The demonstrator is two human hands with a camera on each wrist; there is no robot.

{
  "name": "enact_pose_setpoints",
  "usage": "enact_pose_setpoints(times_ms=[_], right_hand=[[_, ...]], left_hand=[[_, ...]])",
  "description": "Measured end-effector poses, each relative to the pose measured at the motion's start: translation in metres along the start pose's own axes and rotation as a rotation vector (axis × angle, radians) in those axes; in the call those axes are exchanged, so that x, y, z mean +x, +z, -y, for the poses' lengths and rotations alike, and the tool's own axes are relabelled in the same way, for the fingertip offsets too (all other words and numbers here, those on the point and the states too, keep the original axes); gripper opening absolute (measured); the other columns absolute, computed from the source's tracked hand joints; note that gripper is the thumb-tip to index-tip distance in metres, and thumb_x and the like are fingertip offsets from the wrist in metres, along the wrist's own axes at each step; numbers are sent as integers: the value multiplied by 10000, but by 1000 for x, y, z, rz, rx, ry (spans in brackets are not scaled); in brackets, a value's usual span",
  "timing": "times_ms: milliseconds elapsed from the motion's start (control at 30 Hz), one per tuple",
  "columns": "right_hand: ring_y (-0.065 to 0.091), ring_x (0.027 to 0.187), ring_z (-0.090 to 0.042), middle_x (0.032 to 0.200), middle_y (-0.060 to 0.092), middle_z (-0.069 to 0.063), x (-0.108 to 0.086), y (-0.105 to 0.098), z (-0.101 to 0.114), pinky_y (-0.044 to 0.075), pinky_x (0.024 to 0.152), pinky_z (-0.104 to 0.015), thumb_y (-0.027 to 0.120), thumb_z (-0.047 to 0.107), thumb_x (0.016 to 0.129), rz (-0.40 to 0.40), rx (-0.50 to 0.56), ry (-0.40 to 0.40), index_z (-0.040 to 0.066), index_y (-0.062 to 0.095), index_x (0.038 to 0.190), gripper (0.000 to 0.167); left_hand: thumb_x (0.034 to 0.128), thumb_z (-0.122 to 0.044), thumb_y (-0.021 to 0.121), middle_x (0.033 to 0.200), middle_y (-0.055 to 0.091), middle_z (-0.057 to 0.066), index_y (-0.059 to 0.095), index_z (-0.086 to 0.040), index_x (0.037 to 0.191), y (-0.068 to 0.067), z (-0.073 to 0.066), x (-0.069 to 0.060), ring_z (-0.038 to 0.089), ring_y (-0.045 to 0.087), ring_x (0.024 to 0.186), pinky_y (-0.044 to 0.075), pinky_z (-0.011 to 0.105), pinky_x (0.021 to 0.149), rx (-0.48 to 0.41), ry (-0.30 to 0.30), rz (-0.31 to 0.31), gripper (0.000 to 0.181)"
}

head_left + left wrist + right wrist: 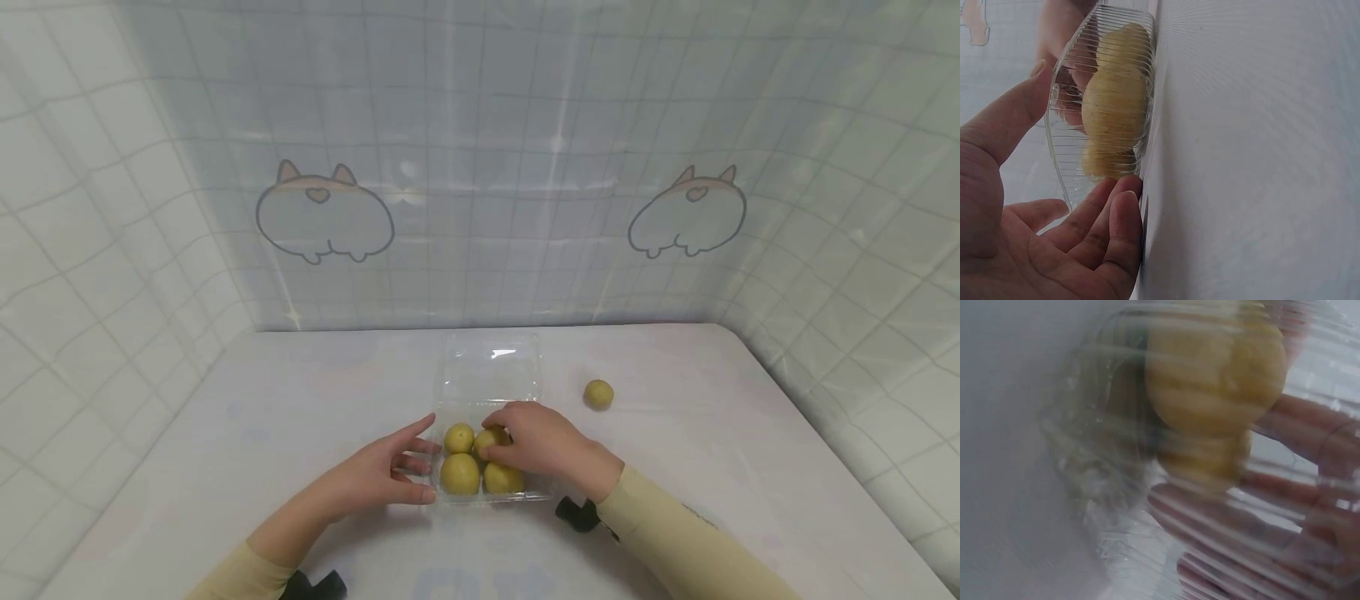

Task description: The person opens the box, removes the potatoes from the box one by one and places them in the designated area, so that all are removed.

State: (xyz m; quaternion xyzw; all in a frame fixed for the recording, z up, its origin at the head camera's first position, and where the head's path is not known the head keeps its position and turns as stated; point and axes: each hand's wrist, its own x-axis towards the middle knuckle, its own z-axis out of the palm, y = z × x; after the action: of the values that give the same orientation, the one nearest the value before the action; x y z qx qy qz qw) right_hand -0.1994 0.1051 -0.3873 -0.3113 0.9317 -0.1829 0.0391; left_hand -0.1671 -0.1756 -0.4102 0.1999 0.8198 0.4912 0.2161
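A clear plastic clamshell box (536, 492) lies on the table with its see-through lid (491, 371) folded back. Several round yellow fruits sit inside, a large one (460, 474) at the front left. My right hand (542, 437) reaches in from the right, thumb and fingers round the back-right yellow fruit (489, 440). At the box's left side is my left hand (382, 471), fingers spread and thumb apart; in the left wrist view its fingertips (1125, 209) rest by the ribbed wall. Through the blurred plastic, the right wrist view shows a yellow fruit (1216, 369) and right-hand fingers.
One more yellow fruit (598, 394) lies on the white table (337, 367), right of the lid. Behind the table hangs a gridded curtain (487, 208) with cartoon animal drawings, and similar sheets flank both sides. Dark wrist mounts (577, 514) sit under the forearms.
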Motion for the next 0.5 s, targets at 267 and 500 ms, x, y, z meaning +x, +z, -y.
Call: enact_pose_setpoints(times_ms=[267, 500], right_hand=[[575, 844, -73, 1006, 693, 100, 3, -4, 3, 501, 787, -291, 751, 428, 865, 29, 34, 33, 130, 737, 1147, 410], [558, 792, -69, 952, 682, 121, 6, -4, 2, 483, 733, -270, 769, 448, 842, 38, 36, 49, 148, 746, 1115, 406]], left_hand=[[818, -298, 833, 1396, 540, 73, 220, -195, 1587, -1, 1, 1, 231, 583, 1173, 495, 432, 960, 2, 2, 2, 989], [818, -294, 833, 1399, 536, 76, 215, -193, 1588, -2, 0, 1, 232, 582, 1173, 494, 437, 961, -6, -5, 3, 992]])
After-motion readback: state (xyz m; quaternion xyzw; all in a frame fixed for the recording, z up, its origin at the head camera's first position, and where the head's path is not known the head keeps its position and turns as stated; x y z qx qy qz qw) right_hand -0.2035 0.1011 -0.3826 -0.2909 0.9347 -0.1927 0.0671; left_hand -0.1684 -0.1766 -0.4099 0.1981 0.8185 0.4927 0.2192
